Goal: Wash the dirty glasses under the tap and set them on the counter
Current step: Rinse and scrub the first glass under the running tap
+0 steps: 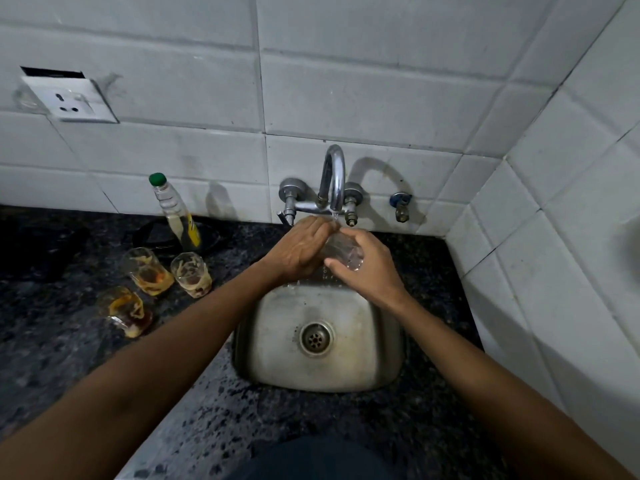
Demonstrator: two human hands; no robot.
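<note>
Both hands are holding a clear glass (343, 252) over the sink (277, 355), right under the water running from the tap (333, 174). The left hand (301, 249) is wrapping its fingers round one end, and the right hand (365, 266) is gripping the other with curled fingers. Three dirty glasses (152, 275) are standing on the dark table (52, 323), left of the sink, near a green-capped bottle (175, 209)

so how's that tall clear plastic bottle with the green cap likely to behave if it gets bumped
The tall clear plastic bottle with the green cap is narrow for its height, so it would probably tip easily. Only its lower part seems to hold yellowish liquid, so it is likely light. Once down, its round body could roll toward the three dirty glasses standing in front of it.
</note>
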